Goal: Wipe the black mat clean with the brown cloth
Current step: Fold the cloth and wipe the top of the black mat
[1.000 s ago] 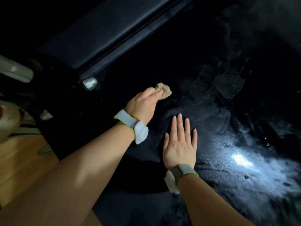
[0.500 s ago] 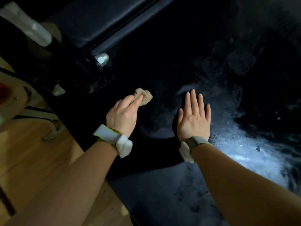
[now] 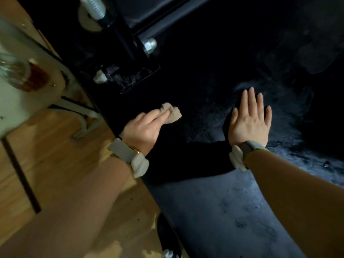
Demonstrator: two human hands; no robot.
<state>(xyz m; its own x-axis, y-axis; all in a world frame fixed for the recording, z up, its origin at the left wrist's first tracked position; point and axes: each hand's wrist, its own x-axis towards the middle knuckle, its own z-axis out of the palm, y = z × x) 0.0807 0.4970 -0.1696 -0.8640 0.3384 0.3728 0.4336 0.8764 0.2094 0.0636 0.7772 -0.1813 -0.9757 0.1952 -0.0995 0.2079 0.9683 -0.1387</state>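
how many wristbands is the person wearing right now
2. One wristband sits on the left wrist near the wooden floor; the other wristband is on the right wrist over the black mat.

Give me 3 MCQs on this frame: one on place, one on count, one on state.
1. Where is the brown cloth?
A. under the left hand's fingers, on the black mat
B. on the wooden floor
C. under the right hand

2. How many wrists wear a band?
A. none
B. one
C. two

3. How does the right hand lie?
A. clenched in a fist
B. flat, fingers straight, on the mat
C. gripping the cloth

Key: 1 A, the left hand holds the cloth down on the black mat; 2 C, a band shows on each wrist; 3 B, its palm faces down with fingers extended.
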